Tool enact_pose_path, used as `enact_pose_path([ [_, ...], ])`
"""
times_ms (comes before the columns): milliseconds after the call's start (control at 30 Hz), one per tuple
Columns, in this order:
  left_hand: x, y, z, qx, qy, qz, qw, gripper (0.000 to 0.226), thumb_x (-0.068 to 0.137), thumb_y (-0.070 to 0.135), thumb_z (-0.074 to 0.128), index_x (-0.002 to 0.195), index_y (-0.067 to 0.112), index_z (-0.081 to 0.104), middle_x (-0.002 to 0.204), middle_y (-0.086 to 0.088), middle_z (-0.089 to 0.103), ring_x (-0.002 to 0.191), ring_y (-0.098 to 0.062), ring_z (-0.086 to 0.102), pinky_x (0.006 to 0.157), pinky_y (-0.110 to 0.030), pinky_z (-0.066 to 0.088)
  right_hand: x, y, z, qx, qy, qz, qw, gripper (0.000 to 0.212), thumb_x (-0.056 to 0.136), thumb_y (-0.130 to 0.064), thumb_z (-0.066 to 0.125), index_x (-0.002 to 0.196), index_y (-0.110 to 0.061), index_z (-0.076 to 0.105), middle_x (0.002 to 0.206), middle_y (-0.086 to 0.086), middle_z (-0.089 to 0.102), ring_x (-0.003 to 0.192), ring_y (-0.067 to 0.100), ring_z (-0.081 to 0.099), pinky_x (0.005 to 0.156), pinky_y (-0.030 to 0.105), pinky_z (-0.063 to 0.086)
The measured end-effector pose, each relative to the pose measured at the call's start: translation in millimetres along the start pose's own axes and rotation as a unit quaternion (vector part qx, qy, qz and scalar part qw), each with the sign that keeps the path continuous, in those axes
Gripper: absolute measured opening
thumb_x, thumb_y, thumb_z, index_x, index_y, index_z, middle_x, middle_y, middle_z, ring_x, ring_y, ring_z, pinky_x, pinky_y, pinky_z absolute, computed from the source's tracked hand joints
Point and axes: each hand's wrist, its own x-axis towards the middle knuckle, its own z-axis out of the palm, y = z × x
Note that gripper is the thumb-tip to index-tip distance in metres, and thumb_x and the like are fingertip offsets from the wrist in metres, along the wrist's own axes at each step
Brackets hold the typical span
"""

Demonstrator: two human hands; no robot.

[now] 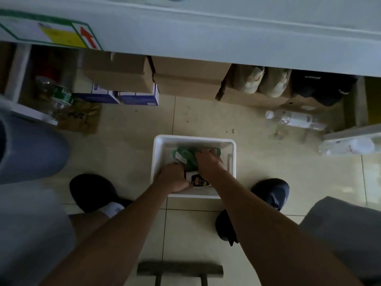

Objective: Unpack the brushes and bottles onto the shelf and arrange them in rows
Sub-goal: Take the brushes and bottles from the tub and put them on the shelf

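Below, dim tiled floor, white bin, boxes under shelf

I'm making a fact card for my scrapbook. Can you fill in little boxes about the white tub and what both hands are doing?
Tub: white tub, on the tiled floor, between two dark shoes
Inside: green packs, maybe brushes, too dim to be sure
Left hand: curled on a labelled pack at the near side
Right hand: curled over the green packs
Nearby: clear bottle lying on the floor; cardboard boxes under the white shelf
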Motion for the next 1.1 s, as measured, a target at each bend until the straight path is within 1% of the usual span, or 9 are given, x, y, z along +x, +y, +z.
enact_pose_path([
  [100, -8.7, 2.4, 4.3, -0.041, 0.01, -0.015, 0.999, 0.049, 0.072, 0.05, 0.077, 0.113, 0.03, 0.06, 0.099, 0.009, 0.067, 0.088, -0.011, 0.063, 0.082, -0.035, 0.058, 9.3, -1.7, 3.6, -0.042, -0.058, 0.017, 0.997, 0.061, 0.093, -0.033, 0.06, 0.147, -0.016, 0.04, 0.151, 0.014, 0.03, 0.135, 0.034, 0.036, 0.111, 0.044, 0.038],
  [200, -12.8, 3.6, 10.8, -0.039, 0.035, -0.025, 0.998, 0.036, 0.072, 0.047, 0.076, 0.101, 0.033, 0.059, 0.091, 0.012, 0.066, 0.081, -0.01, 0.063, 0.077, -0.035, 0.059, 13.4, -6.7, 8.8, -0.057, -0.068, 0.009, 0.996, 0.068, 0.085, -0.047, 0.064, 0.144, -0.019, 0.044, 0.147, 0.01, 0.038, 0.133, 0.031, 0.039, 0.109, 0.044, 0.038],
  [267, -16.4, 4.7, 12.2, -0.028, 0.044, -0.03, 0.998, 0.026, 0.076, 0.041, 0.074, 0.095, 0.031, 0.06, 0.085, 0.011, 0.065, 0.077, -0.011, 0.063, 0.075, -0.035, 0.06, 12.0, -7.2, 8.6, -0.034, -0.066, 0.029, 0.997, 0.066, 0.081, -0.047, 0.068, 0.139, -0.021, 0.047, 0.138, 0.012, 0.047, 0.125, 0.034, 0.047, 0.101, 0.045, 0.042],
  [400, -19.2, 2.2, 16.0, -0.003, 0.054, -0.021, 0.998, 0.025, 0.084, 0.025, 0.072, 0.107, 0.023, 0.062, 0.094, 0.005, 0.066, 0.082, -0.014, 0.063, 0.076, -0.031, 0.057, 11.0, -11.2, 1.7, -0.048, -0.11, 0.039, 0.992, 0.059, 0.087, -0.045, 0.062, 0.136, -0.019, 0.044, 0.125, 0.011, 0.054, 0.108, 0.031, 0.055, 0.09, 0.042, 0.049],
  [467, -20.8, -0.1, 17.1, 0.002, 0.051, -0.02, 0.998, 0.023, 0.085, 0.023, 0.07, 0.106, 0.023, 0.061, 0.094, 0.005, 0.065, 0.082, -0.014, 0.062, 0.076, -0.031, 0.056, 12.6, -10.5, 2.1, -0.055, -0.138, 0.043, 0.988, 0.057, 0.091, -0.044, 0.058, 0.139, -0.016, 0.043, 0.12, 0.008, 0.056, 0.106, 0.026, 0.056, 0.091, 0.036, 0.05],
  [600, -22.4, -6.5, 17.5, -0.012, 0.044, -0.029, 0.999, 0.026, 0.082, 0.027, 0.073, 0.102, 0.024, 0.058, 0.09, 0.006, 0.063, 0.08, -0.014, 0.062, 0.076, -0.033, 0.057, 8.2, -7.9, -0.6, -0.072, -0.156, 0.036, 0.985, 0.043, 0.087, -0.04, 0.067, 0.122, -0.016, 0.058, 0.102, 0.003, 0.06, 0.1, 0.023, 0.061, 0.093, 0.037, 0.053],
  [867, -34.2, -0.5, -13.4, -0.033, 0.092, 0.018, 0.995, 0.033, 0.077, 0.041, 0.081, 0.096, 0.019, 0.065, 0.084, 0.005, 0.066, 0.079, -0.014, 0.062, 0.073, -0.029, 0.052, -10.2, 0.3, -13.1, -0.042, -0.037, 0.009, 0.998, 0.044, 0.089, -0.044, 0.068, 0.123, -0.018, 0.056, 0.107, 0.003, 0.066, 0.09, 0.017, 0.063, 0.078, 0.028, 0.05],
  [933, -45.0, 4.9, -27.1, -0.017, 0.095, 0.021, 0.995, 0.029, 0.079, 0.04, 0.08, 0.091, 0.018, 0.065, 0.08, 0.002, 0.066, 0.076, -0.015, 0.063, 0.067, -0.029, 0.053, -21.5, -2.9, -23.1, -0.054, -0.021, 0.014, 0.998, 0.049, 0.085, -0.048, 0.07, 0.122, -0.018, 0.058, 0.105, 0.001, 0.066, 0.09, 0.018, 0.063, 0.08, 0.03, 0.053],
  [1100, -90.8, 20.6, -61.8, 0.026, 0.148, 0.041, 0.988, 0.024, 0.078, 0.037, 0.079, 0.094, 0.022, 0.069, 0.08, 0.006, 0.066, 0.075, -0.015, 0.061, 0.056, -0.025, 0.039, -62.5, -14.0, -60.6, -0.089, 0.004, 0.001, 0.996, 0.06, 0.079, -0.058, 0.066, 0.123, -0.02, 0.055, 0.113, 0.002, 0.067, 0.099, 0.024, 0.067, 0.085, 0.04, 0.056],
])
